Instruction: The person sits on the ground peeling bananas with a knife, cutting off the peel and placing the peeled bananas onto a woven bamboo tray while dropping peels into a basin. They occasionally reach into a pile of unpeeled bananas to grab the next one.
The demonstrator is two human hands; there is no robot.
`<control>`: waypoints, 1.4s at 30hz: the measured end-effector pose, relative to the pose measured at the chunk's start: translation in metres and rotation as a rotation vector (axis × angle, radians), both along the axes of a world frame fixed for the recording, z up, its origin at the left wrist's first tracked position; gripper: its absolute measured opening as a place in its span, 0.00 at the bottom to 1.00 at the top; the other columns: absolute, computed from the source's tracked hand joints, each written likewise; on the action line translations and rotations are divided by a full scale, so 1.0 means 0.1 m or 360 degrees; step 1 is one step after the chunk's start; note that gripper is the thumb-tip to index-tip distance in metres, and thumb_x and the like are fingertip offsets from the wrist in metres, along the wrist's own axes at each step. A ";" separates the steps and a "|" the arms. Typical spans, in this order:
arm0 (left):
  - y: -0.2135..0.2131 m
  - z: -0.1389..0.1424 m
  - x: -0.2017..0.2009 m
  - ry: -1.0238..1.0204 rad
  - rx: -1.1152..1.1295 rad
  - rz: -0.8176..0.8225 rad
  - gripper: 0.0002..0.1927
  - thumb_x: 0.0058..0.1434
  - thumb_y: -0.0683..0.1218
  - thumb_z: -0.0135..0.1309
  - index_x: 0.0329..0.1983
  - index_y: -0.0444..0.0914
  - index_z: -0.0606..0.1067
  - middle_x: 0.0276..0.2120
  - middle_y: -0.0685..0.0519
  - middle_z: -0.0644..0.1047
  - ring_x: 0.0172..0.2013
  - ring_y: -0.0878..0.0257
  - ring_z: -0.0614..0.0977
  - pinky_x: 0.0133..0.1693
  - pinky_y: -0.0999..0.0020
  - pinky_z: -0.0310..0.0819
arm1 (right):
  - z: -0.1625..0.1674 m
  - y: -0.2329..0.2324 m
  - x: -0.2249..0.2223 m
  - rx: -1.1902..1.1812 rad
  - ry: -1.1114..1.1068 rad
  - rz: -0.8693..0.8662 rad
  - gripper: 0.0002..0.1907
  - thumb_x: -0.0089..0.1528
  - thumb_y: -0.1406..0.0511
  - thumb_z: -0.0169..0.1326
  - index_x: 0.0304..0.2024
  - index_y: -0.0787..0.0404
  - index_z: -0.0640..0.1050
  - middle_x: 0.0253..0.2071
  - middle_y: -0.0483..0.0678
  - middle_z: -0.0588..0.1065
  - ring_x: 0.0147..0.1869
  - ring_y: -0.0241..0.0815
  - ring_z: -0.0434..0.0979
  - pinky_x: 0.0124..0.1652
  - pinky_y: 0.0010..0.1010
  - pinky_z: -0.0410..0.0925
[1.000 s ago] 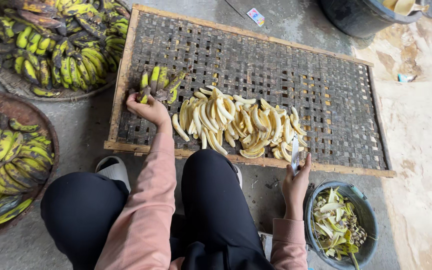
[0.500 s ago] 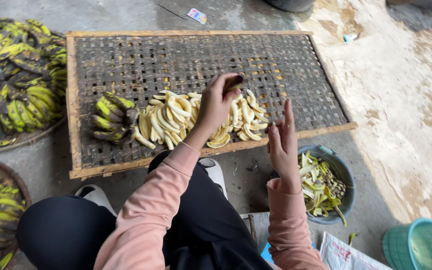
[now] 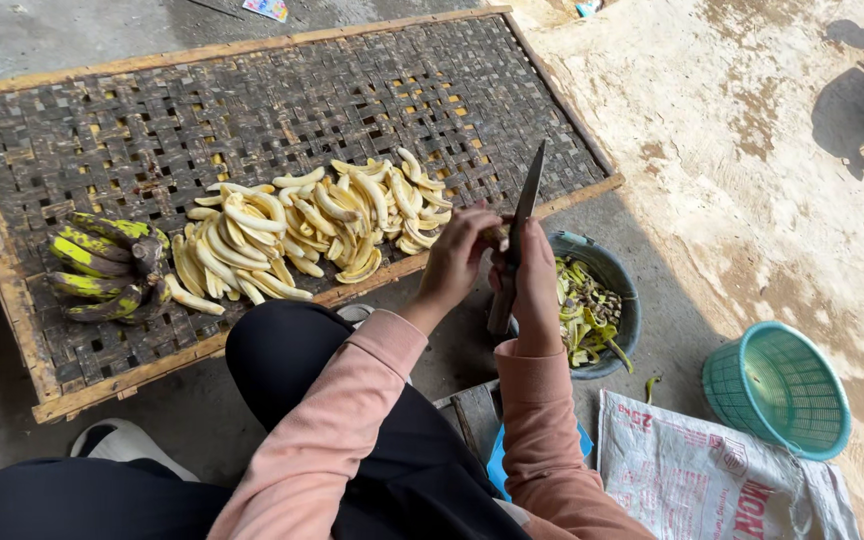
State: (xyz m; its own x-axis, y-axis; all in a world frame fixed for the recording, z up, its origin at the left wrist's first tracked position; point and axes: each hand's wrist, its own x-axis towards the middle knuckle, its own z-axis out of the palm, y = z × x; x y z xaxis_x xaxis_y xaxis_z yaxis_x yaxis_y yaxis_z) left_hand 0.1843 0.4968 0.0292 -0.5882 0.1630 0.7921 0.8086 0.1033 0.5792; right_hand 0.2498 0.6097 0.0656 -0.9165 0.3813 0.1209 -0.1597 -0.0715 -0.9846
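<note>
woven tray [image 3: 252, 90]: dark grey-brown basket weave in a chequered pattern, framed in pale tan wood. peeled bananas [image 3: 302, 225] near the front edge of the tray: pale cream-yellow. unpeeled bunch [image 3: 102, 265] at the front left corner of the tray: green skins blotched with black. knife [image 3: 524, 215]: dark grey blade, brown handle. sleeves [image 3: 352, 420]: salmon pink. trousers [image 3: 282, 370]: black. bucket [image 3: 617, 275]: dull blue-grey, holding yellow-green peels [image 3: 582, 310]. basket [image 3: 777, 388]: teal, fine mesh pattern. sack [image 3: 712, 480]: white with red print. ground [image 3: 752, 130]: grey, with sandy tan patches.
</note>
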 end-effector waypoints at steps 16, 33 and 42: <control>0.44 -0.63 -0.68 -0.2132 0.1679 -0.1189 0.13 0.71 0.49 0.52 0.39 0.34 0.73 0.36 0.49 0.78 0.41 0.57 0.85 0.43 0.68 0.85 | -1.56 1.67 0.39 0.1342 -0.0784 -0.0834 0.27 0.69 0.56 0.58 0.56 0.71 0.64 0.45 0.67 0.71 0.48 0.62 0.74 0.50 0.48 0.67; 0.40 -0.34 -0.31 -0.2006 0.1093 -0.1243 0.12 0.70 0.51 0.54 0.42 0.36 0.74 0.34 0.56 0.77 0.33 0.67 0.81 0.40 0.70 0.85 | -0.60 0.56 0.55 0.0602 -0.0034 0.0002 0.35 0.72 0.67 0.47 0.80 0.57 0.53 0.41 0.47 0.72 0.38 0.33 0.69 0.39 0.24 0.65; 0.30 -0.29 -0.29 -0.2007 0.0901 -0.1411 0.15 0.74 0.51 0.51 0.52 0.33 0.76 0.41 0.54 0.80 0.37 0.70 0.82 0.41 0.73 0.81 | -0.05 0.21 0.40 0.1236 0.0383 0.0027 0.25 0.73 0.69 0.50 0.73 0.59 0.67 0.48 0.47 0.77 0.48 0.35 0.74 0.49 0.25 0.69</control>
